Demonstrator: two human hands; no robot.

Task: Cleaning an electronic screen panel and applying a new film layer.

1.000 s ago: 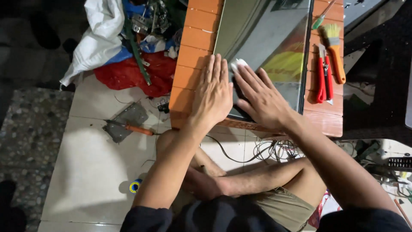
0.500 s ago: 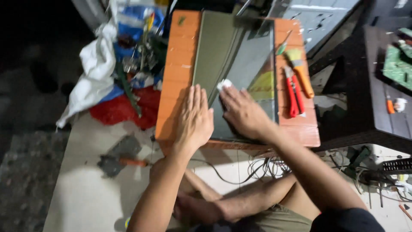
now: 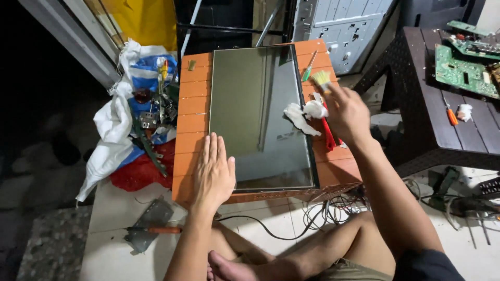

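glass panel (image 3: 258, 114) dark, glossy; left hand (image 3: 214, 174) flat, right hand (image 3: 346, 114) pinching brush (image 3: 322, 79)

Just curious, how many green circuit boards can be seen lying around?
2, both on the dark table at far right: a large circuit board and a smaller circuit board behind it. Others may lie out of view.

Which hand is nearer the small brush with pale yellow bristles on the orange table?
Right. The right hand reaches over the table's right edge, fingertips at the brush. The left hand lies flat on the dark glass panel's lower left corner, far from it.
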